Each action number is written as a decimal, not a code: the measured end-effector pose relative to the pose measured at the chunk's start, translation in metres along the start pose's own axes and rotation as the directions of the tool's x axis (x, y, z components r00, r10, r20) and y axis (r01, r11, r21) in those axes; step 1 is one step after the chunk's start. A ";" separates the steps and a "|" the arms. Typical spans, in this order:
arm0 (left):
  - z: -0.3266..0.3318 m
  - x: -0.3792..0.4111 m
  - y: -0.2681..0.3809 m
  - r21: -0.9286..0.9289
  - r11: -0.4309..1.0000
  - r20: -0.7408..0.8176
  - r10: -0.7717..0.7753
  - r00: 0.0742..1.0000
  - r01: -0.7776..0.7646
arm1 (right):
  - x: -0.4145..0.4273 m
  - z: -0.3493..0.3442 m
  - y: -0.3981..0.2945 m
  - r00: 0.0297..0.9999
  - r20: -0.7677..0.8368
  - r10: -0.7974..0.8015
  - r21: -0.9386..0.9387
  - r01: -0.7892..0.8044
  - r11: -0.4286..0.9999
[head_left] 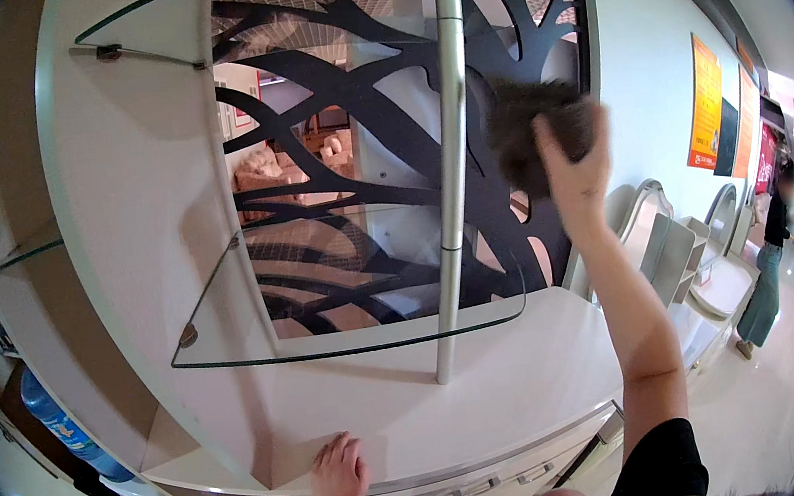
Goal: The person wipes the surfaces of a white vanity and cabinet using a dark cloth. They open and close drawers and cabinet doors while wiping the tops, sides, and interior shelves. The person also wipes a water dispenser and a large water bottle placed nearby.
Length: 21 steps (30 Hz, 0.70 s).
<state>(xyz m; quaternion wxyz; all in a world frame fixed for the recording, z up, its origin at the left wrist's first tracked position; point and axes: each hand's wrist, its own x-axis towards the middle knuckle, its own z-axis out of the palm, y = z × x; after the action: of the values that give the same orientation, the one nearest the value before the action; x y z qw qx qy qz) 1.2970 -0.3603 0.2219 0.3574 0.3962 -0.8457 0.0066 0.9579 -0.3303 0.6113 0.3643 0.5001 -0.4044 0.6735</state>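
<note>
My right hand point(577, 156) is raised, gripping a bunched dark brown fuzzy cloth point(528, 133), blurred at its edges. The cloth is in front of the right part of a black branch-patterned openwork panel point(378, 107); whether they touch, I cannot tell. My left hand point(340, 474) rests near the front edge of a white cabinet top point(519, 375), holding nothing, and a watch is on that wrist. Between the hands rises a silver metal post point(452, 120), passing by a lower glass shelf point(348, 337) with a curved edge.
An upper glass shelf point(133, 12) juts out overhead. Drawers with metal handles point(477, 488) are below the top. At the left stands a blue water bottle point(67, 427). Mirrored dressing tables point(716, 273) line the right wall, with a person point(768, 267) walking beyond.
</note>
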 end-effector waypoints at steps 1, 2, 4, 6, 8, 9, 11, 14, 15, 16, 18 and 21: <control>0.001 0.001 0.001 -0.004 1.000 0.006 0.005 1.000 -0.005 | 0.014 -0.002 -0.002 0.988 -0.145 -0.059 0.022 0.062 0.998; 0.002 0.001 0.001 -0.003 1.000 0.009 0.005 1.000 -0.005 | 0.027 -0.002 -0.012 0.967 -0.239 -0.087 0.049 0.102 0.994; 0.002 -0.003 -0.002 0.020 1.000 0.012 -0.013 1.000 0.013 | 0.050 0.008 -0.024 0.922 -0.359 -0.143 0.079 0.183 0.980; 0.005 -0.004 -0.002 0.008 1.000 0.003 -0.023 1.000 0.023 | 0.072 0.019 -0.031 0.934 -0.295 -0.202 0.073 0.232 0.970; 0.005 -0.004 0.000 0.003 1.000 -0.006 -0.014 1.000 0.014 | 0.085 0.025 -0.046 0.943 -0.211 -0.258 0.046 0.273 0.961; 0.004 -0.004 0.002 0.009 1.000 -0.011 -0.006 1.000 0.006 | 0.090 0.030 -0.057 0.947 -0.159 -0.278 0.032 0.287 0.958; 0.005 -0.004 0.002 0.014 1.000 -0.013 -0.004 1.000 0.004 | 0.106 0.032 -0.079 0.944 -0.082 -0.319 -0.040 0.316 0.948; 0.007 -0.006 0.000 0.013 1.000 -0.004 -0.011 1.000 0.011 | 0.126 0.037 -0.108 0.886 0.066 -0.459 -0.312 0.455 0.834; 0.005 -0.006 -0.001 0.016 1.000 -0.006 -0.012 1.000 0.012 | 0.129 0.045 -0.116 0.914 0.184 -0.362 -0.255 0.400 0.880; 0.003 -0.006 -0.001 0.015 1.000 -0.008 -0.011 1.000 0.011 | 0.128 0.047 -0.146 0.906 0.270 -0.326 -0.215 0.386 0.897; 0.001 -0.008 -0.003 0.005 1.000 -0.007 -0.021 1.000 0.021 | 0.124 0.061 -0.190 0.842 0.384 -0.379 -0.071 0.436 0.897; -0.008 -0.016 -0.010 0.029 0.998 -0.010 -0.053 0.999 0.054 | 0.132 0.104 -0.223 0.675 0.454 -0.581 0.206 0.556 0.806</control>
<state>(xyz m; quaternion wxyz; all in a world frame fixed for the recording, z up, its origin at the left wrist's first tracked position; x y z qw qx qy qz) 1.3156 -0.3546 0.2158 0.3556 0.4238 -0.8329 0.0112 1.1658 -0.3230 0.7974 0.4261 0.7653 -0.2911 0.3847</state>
